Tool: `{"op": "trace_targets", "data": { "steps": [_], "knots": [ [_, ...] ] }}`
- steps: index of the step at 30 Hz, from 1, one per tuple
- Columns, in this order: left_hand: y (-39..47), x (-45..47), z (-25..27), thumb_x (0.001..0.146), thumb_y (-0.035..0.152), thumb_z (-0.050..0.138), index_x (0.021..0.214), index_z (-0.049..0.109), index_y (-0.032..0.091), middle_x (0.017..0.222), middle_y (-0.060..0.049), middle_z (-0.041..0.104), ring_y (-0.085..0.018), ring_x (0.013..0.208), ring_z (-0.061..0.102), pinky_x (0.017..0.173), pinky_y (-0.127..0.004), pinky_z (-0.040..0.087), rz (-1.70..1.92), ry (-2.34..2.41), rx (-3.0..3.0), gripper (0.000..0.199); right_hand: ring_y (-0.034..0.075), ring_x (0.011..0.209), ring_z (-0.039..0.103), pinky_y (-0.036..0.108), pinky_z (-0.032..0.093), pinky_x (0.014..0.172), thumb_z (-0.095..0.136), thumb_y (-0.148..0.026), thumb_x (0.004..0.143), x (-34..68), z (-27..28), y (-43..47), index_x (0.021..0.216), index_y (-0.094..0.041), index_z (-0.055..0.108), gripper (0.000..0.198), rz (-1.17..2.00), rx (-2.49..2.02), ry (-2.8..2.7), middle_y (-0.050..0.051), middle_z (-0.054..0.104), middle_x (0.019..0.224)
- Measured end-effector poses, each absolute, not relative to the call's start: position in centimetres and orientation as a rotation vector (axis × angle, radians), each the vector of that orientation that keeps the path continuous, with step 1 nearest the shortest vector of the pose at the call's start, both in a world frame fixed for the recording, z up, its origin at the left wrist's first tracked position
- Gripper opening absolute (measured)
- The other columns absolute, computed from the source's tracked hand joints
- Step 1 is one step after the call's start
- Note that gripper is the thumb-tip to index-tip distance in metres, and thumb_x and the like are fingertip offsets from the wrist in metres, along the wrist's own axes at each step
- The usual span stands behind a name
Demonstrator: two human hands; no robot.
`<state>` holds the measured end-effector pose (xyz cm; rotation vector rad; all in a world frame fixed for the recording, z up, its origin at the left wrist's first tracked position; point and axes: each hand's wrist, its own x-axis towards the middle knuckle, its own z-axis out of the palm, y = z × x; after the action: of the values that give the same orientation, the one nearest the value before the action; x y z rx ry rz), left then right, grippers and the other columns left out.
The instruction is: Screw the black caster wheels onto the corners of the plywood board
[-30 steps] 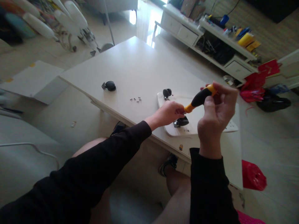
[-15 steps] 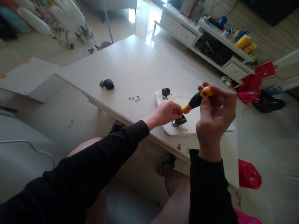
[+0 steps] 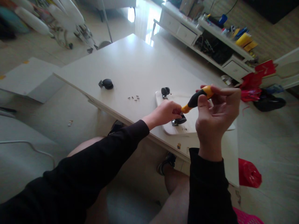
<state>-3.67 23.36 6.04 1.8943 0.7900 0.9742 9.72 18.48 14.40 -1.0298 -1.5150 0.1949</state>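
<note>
My right hand (image 3: 218,112) grips the yellow and black handle of a screwdriver (image 3: 195,101), which slants down to the left. At its lower end, the fingers of my left hand (image 3: 167,112) are pinched together around the shaft; whether a screw is among them is hidden. Just under the fingertips lies a black caster wheel (image 3: 181,119) with a metal plate, on a white board (image 3: 175,130). Another caster (image 3: 165,91) stands at the board's far left corner. A loose caster (image 3: 107,84) and several small screws (image 3: 133,98) rest on the table to the left.
The board lies on a white table (image 3: 116,62). A small yellow figure (image 3: 178,146) is near its front edge. Red plastic (image 3: 249,173) shows beyond the right edge. A cluttered white cabinet (image 3: 184,32) stands behind, and a white box (image 3: 30,77) is on the left.
My right hand has turned a little on the screwdriver handle, its fingers shifting slightly right. The left hand stays in place at the lower end.
</note>
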Motion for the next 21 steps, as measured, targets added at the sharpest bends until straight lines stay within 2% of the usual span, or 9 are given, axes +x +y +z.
{"op": "trace_targets", "data": {
  "steps": [2, 4, 7, 9, 11, 14, 16, 18, 21],
  "knots": [
    [23.38, -3.82, 6.27, 0.084, 0.009, 0.078, 0.082, 0.078, 0.015, 0.071, 0.000, 0.071, -0.012, 0.066, 0.059, 0.068, -0.028, 0.046, 0.934, 0.771, 1.920, 0.006, 0.017, 0.096, 0.072, 0.038, 0.065, 0.089, 0.087, -0.030, 0.082, 9.57, 14.53, 18.57, 0.101, -0.024, 0.060, 0.034, 0.085, -1.067, -1.451, 0.000, 0.066, 0.103],
    [23.38, -3.98, 6.42, 0.085, 0.010, 0.075, 0.081, 0.077, 0.015, 0.069, 0.001, 0.069, -0.011, 0.064, 0.058, 0.067, -0.028, 0.046, 0.917, 0.757, 1.934, 0.007, 0.015, 0.093, 0.069, 0.034, 0.065, 0.085, 0.090, -0.030, 0.079, 9.42, 14.60, 18.51, 0.097, -0.024, 0.060, 0.036, 0.037, -1.083, -1.426, -0.001, 0.063, 0.100],
    [23.44, -4.17, 6.43, 0.087, 0.012, 0.072, 0.086, 0.078, 0.015, 0.072, 0.000, 0.070, -0.012, 0.066, 0.059, 0.067, -0.027, 0.047, 0.935, 0.738, 1.914, 0.007, 0.019, 0.115, 0.074, 0.041, 0.066, 0.098, 0.074, -0.029, 0.093, 9.26, 14.52, 18.24, 0.107, -0.026, 0.061, 0.019, 0.218, -1.015, -1.500, 0.002, 0.068, 0.117],
    [23.48, -4.25, 6.38, 0.088, 0.013, 0.072, 0.089, 0.079, 0.015, 0.075, -0.001, 0.072, -0.012, 0.068, 0.062, 0.068, -0.027, 0.049, 0.942, 0.718, 1.890, 0.007, 0.022, 0.126, 0.074, 0.047, 0.064, 0.107, 0.064, -0.028, 0.099, 9.27, 14.34, 18.14, 0.115, -0.028, 0.060, 0.016, 0.350, -0.989, -1.551, 0.005, 0.070, 0.129],
    [23.46, -4.29, 6.34, 0.088, 0.013, 0.072, 0.090, 0.079, 0.015, 0.078, -0.002, 0.075, -0.013, 0.072, 0.065, 0.070, -0.027, 0.051, 0.935, 0.687, 1.868, 0.007, 0.024, 0.124, 0.075, 0.051, 0.064, 0.108, 0.069, -0.033, 0.098, 9.41, 14.13, 18.21, 0.116, -0.028, 0.059, 0.022, 0.332, -1.024, -1.566, 0.006, 0.071, 0.126],
    [23.28, -4.23, 6.22, 0.088, 0.010, 0.072, 0.090, 0.078, 0.014, 0.080, -0.003, 0.076, -0.013, 0.074, 0.067, 0.071, -0.026, 0.053, 0.929, 0.662, 1.845, 0.008, 0.024, 0.111, 0.073, 0.050, 0.067, 0.100, 0.084, -0.044, 0.087, 9.69, 13.88, 18.48, 0.108, -0.026, 0.059, 0.037, 0.111, -1.109, -1.489, 0.004, 0.067, 0.112],
    [23.15, -4.08, 6.08, 0.085, 0.010, 0.076, 0.088, 0.077, 0.014, 0.081, -0.004, 0.076, -0.013, 0.073, 0.067, 0.071, -0.026, 0.053, 0.934, 0.672, 1.854, 0.005, 0.023, 0.109, 0.070, 0.048, 0.068, 0.096, 0.089, -0.046, 0.081, 9.77, 13.82, 18.55, 0.103, -0.026, 0.059, 0.043, 0.010, -1.149, -1.436, 0.004, 0.064, 0.110],
    [23.09, -3.88, 5.95, 0.083, 0.010, 0.080, 0.086, 0.077, 0.015, 0.081, -0.003, 0.076, -0.013, 0.072, 0.066, 0.072, -0.027, 0.054, 0.946, 0.717, 1.868, 0.007, 0.024, 0.112, 0.070, 0.049, 0.067, 0.098, 0.087, -0.048, 0.084, 9.70, 13.82, 18.46, 0.104, -0.026, 0.059, 0.041, 0.025, -1.147, -1.442, 0.005, 0.064, 0.114],
    [23.18, -3.64, 5.96, 0.083, 0.010, 0.082, 0.082, 0.077, 0.015, 0.075, -0.002, 0.073, -0.012, 0.069, 0.062, 0.070, -0.028, 0.050, 0.959, 0.814, 1.888, 0.007, 0.025, 0.125, 0.071, 0.052, 0.064, 0.107, 0.072, -0.043, 0.096, 9.47, 13.78, 18.27, 0.115, -0.027, 0.059, 0.028, 0.217, -1.056, -1.506, 0.007, 0.066, 0.127]
  ]
}}
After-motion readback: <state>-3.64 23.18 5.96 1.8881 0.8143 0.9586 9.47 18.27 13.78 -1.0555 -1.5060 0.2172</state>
